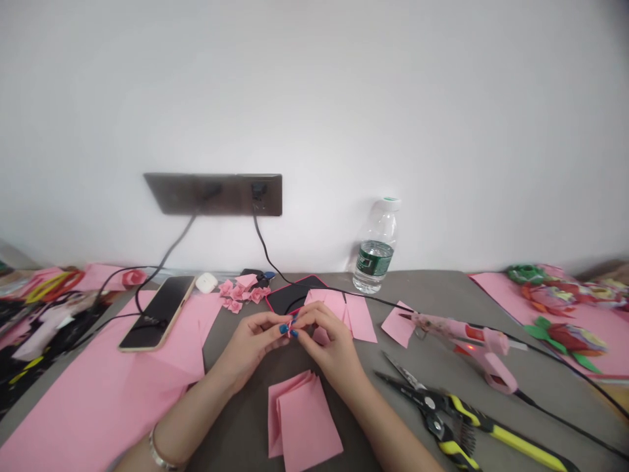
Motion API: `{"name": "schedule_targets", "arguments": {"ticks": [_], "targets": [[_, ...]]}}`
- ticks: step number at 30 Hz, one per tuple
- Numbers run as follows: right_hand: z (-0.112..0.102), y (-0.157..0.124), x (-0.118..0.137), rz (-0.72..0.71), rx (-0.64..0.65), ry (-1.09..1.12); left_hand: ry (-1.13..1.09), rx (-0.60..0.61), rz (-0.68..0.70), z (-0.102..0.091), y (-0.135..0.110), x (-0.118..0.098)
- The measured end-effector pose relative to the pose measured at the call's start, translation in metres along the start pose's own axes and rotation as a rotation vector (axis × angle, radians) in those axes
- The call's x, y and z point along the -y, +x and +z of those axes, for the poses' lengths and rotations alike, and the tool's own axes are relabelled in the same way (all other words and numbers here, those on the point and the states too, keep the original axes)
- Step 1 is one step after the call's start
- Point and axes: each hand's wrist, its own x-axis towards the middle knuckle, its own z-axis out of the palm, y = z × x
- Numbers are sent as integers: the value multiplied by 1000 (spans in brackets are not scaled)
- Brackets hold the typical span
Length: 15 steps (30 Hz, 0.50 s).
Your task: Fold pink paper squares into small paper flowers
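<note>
My left hand (258,341) and my right hand (327,331) meet over the middle of the grey table. Both are closed, with their fingertips pinching a small piece of pink paper (289,324) that is mostly hidden by the fingers. Below them lies a stack of folded pink paper squares (305,423). Behind my right hand, more pink squares (362,318) rest beside a dark tablet-like pad with a red edge (295,293). Several small folded pink paper flowers (236,295) are grouped just beyond my left hand.
Right of my hands are a pink glue gun (462,334) with a lit red light, yellow-black pliers-like shears (432,406), and a water bottle (375,255). A phone (160,311) lies on large pink sheets (122,400) at left. Cables run from a wall socket strip (221,194). Paper flowers (565,334) sit far right.
</note>
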Motion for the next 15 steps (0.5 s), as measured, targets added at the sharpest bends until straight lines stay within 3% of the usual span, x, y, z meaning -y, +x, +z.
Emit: {"name": "schedule_targets", "arguments": {"ticks": [9, 15], "targets": [[1, 0, -2, 52, -18, 28, 23, -8, 1, 3, -3, -1], [-2, 4, -4, 113, 6, 172, -23, 31, -57, 0, -1, -2]]}}
